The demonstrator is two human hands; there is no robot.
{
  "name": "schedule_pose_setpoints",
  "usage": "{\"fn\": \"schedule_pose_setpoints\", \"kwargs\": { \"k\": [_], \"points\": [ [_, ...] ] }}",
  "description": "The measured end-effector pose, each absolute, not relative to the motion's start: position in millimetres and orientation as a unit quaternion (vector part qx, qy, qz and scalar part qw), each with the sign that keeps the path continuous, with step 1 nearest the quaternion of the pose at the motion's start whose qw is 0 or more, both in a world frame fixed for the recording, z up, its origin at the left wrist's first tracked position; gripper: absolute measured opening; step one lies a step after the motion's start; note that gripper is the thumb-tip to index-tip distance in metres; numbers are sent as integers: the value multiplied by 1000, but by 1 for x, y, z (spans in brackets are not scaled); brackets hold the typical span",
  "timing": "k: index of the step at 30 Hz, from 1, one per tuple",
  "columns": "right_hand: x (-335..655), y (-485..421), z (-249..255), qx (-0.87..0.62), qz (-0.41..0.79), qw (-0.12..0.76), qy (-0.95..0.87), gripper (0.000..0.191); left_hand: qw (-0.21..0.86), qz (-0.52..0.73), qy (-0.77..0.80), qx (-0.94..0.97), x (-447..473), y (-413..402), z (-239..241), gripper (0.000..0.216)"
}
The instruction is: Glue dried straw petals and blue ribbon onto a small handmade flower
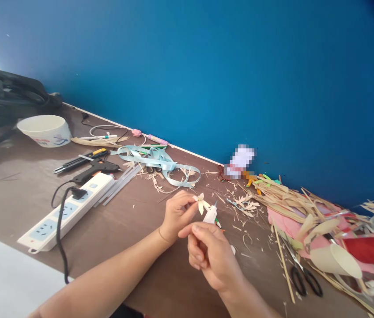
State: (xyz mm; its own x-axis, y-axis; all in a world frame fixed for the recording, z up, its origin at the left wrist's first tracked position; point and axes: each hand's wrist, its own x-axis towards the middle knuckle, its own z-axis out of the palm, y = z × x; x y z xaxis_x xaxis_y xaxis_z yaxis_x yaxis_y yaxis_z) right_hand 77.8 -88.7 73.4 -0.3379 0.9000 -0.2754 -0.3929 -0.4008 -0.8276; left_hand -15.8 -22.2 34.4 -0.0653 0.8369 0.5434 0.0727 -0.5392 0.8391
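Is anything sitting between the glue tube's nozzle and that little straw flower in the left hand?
Nothing visible. The left hand pinches the straw flower and the right hand holds the small glue tube, whose tip sits right beside the petals, above the table.

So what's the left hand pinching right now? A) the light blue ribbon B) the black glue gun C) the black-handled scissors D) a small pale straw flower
D: the left hand pinches a small pale straw flower at its fingertips, with the right hand holding a small white tube up to it; the scissors, ribbon and glue gun lie untouched on the table.
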Motion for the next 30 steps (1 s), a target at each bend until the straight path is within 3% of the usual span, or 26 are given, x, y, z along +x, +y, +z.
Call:
{"fn": "schedule_pose_setpoints", "kwargs": {
  "k": [6, 10, 14, 30],
  "points": [
    [92, -84, 83, -432, 661, 446, -422, 19, 670, 563, 302, 379, -16, -13, 37, 14],
    [106, -70, 84, -479, 546, 507, -464, 16, 784, 520, 209, 267, -18, -9, 32, 13],
    [111, -56, 75, -513, 501, 503, -483, 20, 808, 502, 163, 262, -15, -12, 29, 11],
    [107, -51, 66, -507, 557, 463, -468, 24, 756, 491, 174, 395, -13, -15, 30, 15]
  ]
}}
